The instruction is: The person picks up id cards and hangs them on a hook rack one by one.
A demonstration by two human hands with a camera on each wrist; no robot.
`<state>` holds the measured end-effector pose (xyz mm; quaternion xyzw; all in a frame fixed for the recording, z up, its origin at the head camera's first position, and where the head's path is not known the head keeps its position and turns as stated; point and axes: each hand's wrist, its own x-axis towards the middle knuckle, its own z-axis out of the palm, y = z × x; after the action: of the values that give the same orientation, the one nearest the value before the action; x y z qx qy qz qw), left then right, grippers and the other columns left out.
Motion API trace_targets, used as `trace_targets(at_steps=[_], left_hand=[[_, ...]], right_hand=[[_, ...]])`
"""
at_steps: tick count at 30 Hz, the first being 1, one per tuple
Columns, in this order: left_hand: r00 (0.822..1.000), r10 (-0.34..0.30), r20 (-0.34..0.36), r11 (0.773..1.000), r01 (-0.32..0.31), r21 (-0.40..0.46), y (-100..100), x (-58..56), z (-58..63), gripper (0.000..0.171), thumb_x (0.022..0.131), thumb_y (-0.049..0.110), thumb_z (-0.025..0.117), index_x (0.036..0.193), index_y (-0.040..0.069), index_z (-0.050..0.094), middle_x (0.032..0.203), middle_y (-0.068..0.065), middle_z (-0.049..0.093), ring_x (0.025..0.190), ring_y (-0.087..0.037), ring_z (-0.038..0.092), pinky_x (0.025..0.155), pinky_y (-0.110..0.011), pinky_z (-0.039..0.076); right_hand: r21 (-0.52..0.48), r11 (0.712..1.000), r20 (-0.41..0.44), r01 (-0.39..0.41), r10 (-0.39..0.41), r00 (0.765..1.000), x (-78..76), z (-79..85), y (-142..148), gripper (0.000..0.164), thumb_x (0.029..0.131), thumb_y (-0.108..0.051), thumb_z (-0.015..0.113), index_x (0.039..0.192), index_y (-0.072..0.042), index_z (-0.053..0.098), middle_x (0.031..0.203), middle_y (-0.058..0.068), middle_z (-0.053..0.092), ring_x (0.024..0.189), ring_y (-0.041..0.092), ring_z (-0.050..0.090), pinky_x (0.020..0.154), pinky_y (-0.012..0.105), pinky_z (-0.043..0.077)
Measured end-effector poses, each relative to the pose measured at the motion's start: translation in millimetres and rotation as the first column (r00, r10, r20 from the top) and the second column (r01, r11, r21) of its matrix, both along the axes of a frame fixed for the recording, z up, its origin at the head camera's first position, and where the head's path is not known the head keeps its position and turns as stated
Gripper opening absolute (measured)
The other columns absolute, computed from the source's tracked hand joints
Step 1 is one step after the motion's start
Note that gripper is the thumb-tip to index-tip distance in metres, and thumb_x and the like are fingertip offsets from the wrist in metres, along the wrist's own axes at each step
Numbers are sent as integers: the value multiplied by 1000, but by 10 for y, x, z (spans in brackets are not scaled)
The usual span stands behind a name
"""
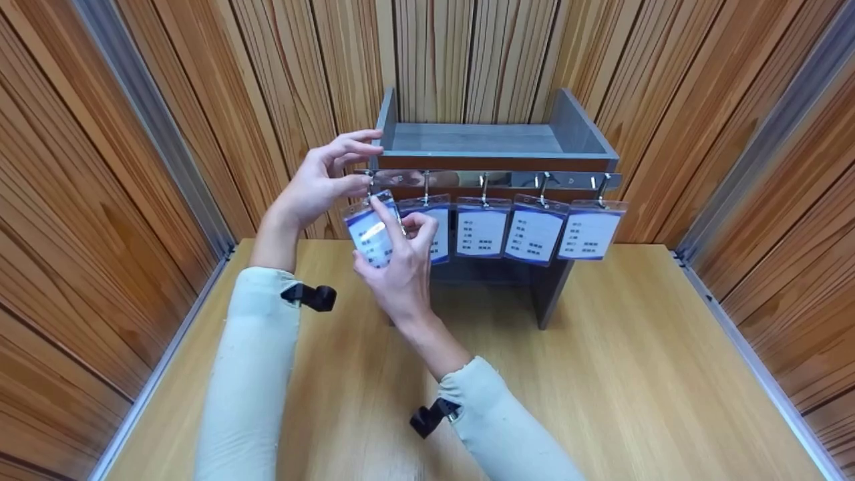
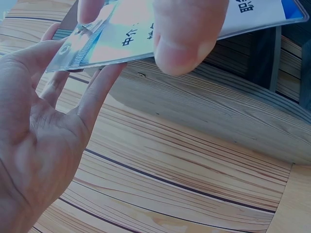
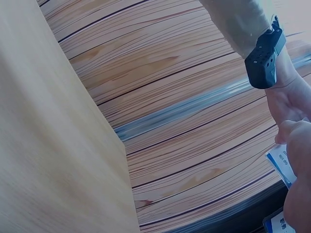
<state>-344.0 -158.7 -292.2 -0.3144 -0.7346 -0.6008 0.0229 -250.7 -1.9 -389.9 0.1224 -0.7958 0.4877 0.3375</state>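
A clear badge holder with a white and blue card hangs tilted at the left end of a metal hook rail. My right hand holds it, index finger near its top and thumb at its left edge. My left hand rests its fairly straight fingers on the side of the grey shelf, its thumb beside the leftmost hook. In the left wrist view, the badge holder passes in front of my left fingers, partly covered by the right thumb.
Several more badge holders hang along the rail to the right. The shelf stands on a wooden table against slatted wood walls, with metal strips in the corners. Each sleeved wrist carries a black camera.
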Motion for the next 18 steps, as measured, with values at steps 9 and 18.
trace_targets(at_steps=[9,18], left_hand=[[1000,-9,19,1000,9,13,-21,15,12,40,105,-1,66,143,12,73,179,-2,46,161,-32,46,123,-69,52],[1000,4,-12,1000,-4,-2,7,7,-14,40,107,2,67,146,7,71,179,-3,47,162,-33,47,123,-71,52]], right_hand=[[-11,1000,75,21,-20,997,-57,4,-49,78,90,-18,97,160,-22,64,141,16,41,133,31,50,115,47,58],[-39,999,24,-18,19,1000,-51,-179,-13,63,94,-15,93,151,-17,65,138,15,42,133,31,53,116,48,59]])
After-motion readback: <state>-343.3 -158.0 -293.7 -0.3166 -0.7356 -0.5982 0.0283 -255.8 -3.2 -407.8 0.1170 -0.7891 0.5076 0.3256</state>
